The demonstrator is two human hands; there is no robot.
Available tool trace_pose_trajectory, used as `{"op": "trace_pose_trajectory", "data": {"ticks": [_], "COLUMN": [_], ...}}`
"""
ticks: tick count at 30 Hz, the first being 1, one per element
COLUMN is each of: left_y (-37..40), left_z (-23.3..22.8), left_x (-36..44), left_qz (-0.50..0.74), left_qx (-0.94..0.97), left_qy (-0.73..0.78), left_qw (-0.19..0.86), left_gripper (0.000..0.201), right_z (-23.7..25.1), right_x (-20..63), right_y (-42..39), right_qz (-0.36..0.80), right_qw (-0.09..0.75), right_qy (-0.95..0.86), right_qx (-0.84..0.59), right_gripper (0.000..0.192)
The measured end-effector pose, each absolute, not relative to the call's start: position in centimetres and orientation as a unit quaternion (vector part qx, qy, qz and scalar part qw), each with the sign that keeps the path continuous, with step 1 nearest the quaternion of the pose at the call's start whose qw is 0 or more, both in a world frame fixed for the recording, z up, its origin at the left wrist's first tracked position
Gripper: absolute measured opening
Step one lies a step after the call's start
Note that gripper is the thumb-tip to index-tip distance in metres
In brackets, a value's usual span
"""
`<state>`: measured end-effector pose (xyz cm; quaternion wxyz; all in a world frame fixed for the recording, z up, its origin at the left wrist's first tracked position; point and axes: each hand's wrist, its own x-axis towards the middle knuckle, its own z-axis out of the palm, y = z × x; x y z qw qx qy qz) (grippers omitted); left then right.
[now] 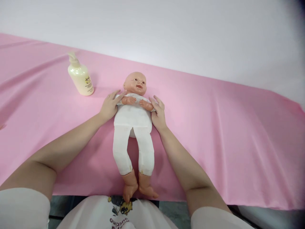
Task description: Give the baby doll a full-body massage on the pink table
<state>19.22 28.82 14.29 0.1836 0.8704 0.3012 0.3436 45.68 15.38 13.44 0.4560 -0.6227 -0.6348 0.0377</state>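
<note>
Lying on its back along the middle of the pink sheet (214,127), the baby doll (132,127) had its head toward the far edge and its bare feet reaching the near edge, just above the person's white shirt (119,214). It wore a white cloth body suit, its two small plastic arms folded across its chest and its legs slightly spread. The left hand (110,105) rested flat against the doll's side at the shoulder, fingers stretched out and loosely spread, the fingertips touching the doll's upper arm; it gripped nothing. The right hand (158,112) lay against the opposite side of the torso in the same way, fingers extended and a little apart, pressing lightly on the cloth beside the other arm, with nothing closed in it. Both forearms ran from the lower corners of the view up to the doll, bare below short white sleeves. Well apart from the left hand, toward the far left, a cream pump bottle (81,78) stood upright on the sheet. Behind the sheet rose a plain pale wall (166,31).
</note>
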Motion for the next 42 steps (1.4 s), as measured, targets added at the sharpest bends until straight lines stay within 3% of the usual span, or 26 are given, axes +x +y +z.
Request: {"op": "trace_pose_trajectory", "data": {"ticks": [8, 12, 19, 26, 34, 42], "left_y": [29.2, 29.1, 29.5, 31.9, 28.2, 27.7], "left_z": [13.7, 13.5, 13.7, 12.7, 15.0, 15.5], "left_x": [19.5, 19.6, 19.5, 18.9, 19.5, 19.7], "left_qz": [0.366, 0.403, 0.517, 0.558, 0.368, 0.309], "left_qx": [0.881, 0.862, 0.755, 0.706, 0.884, 0.907], "left_qy": [0.235, 0.227, 0.279, 0.324, 0.264, 0.280], "left_qw": [0.184, 0.208, 0.291, 0.292, 0.113, 0.054], "left_gripper": [0.059, 0.071, 0.087, 0.079, 0.049, 0.048], "right_z": [14.4, 14.5, 13.8, 13.0, 13.8, 13.8], "right_x": [45.0, 44.8, 45.1, 46.7, 45.0, 44.6], "right_y": [14.9, 14.8, 15.3, 16.2, 15.4, 15.6], "right_qz": [0.008, -0.004, 0.008, 0.011, -0.048, -0.051], "right_qw": [0.450, 0.473, 0.579, 0.659, 0.483, 0.391], "right_qy": [-0.669, -0.646, -0.547, -0.459, -0.640, -0.665], "right_qx": [-0.592, -0.599, -0.605, -0.595, -0.596, -0.634], "right_gripper": [0.058, 0.055, 0.065, 0.075, 0.046, 0.061]}}
